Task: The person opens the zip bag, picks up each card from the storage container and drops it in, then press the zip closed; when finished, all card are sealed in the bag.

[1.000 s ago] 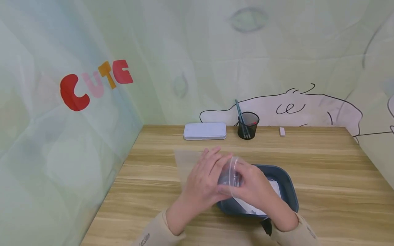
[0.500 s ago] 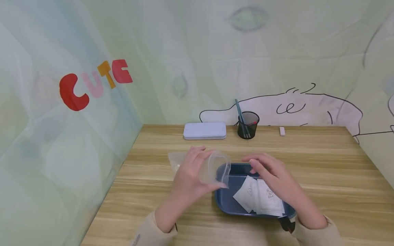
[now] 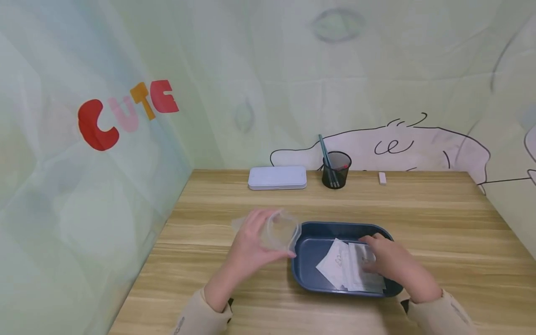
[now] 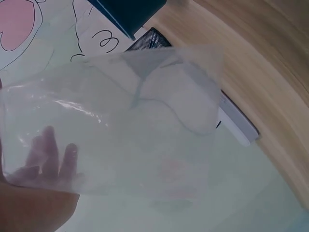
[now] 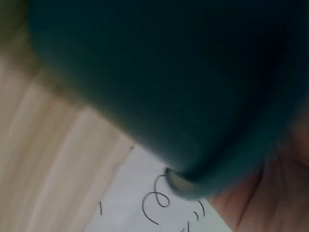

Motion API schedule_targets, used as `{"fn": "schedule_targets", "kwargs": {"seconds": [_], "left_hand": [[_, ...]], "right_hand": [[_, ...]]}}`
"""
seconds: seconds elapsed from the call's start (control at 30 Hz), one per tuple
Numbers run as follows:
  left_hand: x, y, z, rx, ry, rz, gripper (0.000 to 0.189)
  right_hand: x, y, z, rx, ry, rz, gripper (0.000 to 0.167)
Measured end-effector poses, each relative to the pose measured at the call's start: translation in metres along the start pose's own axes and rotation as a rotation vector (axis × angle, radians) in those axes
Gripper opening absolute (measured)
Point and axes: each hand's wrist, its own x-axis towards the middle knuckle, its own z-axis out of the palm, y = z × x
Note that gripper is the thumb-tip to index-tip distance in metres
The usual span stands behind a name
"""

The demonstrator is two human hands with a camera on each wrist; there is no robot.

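Note:
My left hand [image 3: 247, 249] grips a clear plastic bag [image 3: 281, 235] left of the blue tray, the bag's mouth spread and facing right. In the left wrist view the see-through bag [image 4: 145, 125] fills the middle, and finger ends show through it. Inside the dark blue tray [image 3: 341, 225] lie flat white packets [image 3: 332, 267], overlapping one another. Over the right-hand packet [image 3: 362, 278] reaches my right hand [image 3: 395, 264], thumb and fingers apart at the packet. The tray's dark wall [image 5: 159, 82] hides most of that hand in the right wrist view.
Along the back of the wooden table [image 3: 213, 242] stand a white flat case [image 3: 277, 177], a black mesh pen cup [image 3: 336, 174] with pens, and a small white eraser [image 3: 382, 178]. A printed cloth [image 3: 234, 70] closes off the back and left side.
Both hands were together at the bag; they have parted. The right hand has gone right and down into the tray. The left hand has shifted slightly left with the bag, its mouth now spread.

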Motion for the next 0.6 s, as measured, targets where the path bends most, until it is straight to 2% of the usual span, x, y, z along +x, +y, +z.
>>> {"fn": "schedule_targets", "kwargs": {"seconds": [0.13, 0.4, 0.6], "left_hand": [[-0.004, -0.004, 0.001, 0.011, -0.03, -0.03, 0.092], [-0.012, -0.011, 0.003, 0.055, -0.049, 0.005, 0.094], [-0.016, -0.012, 0.006, 0.06, -0.062, 0.008, 0.094]], "right_hand": [[0.005, 0.006, 0.012, -0.016, 0.009, -0.013, 0.066], [0.016, 0.007, 0.02, -0.013, 0.003, 0.04, 0.071], [0.021, 0.003, 0.021, -0.024, -0.042, 0.084, 0.077]]}}
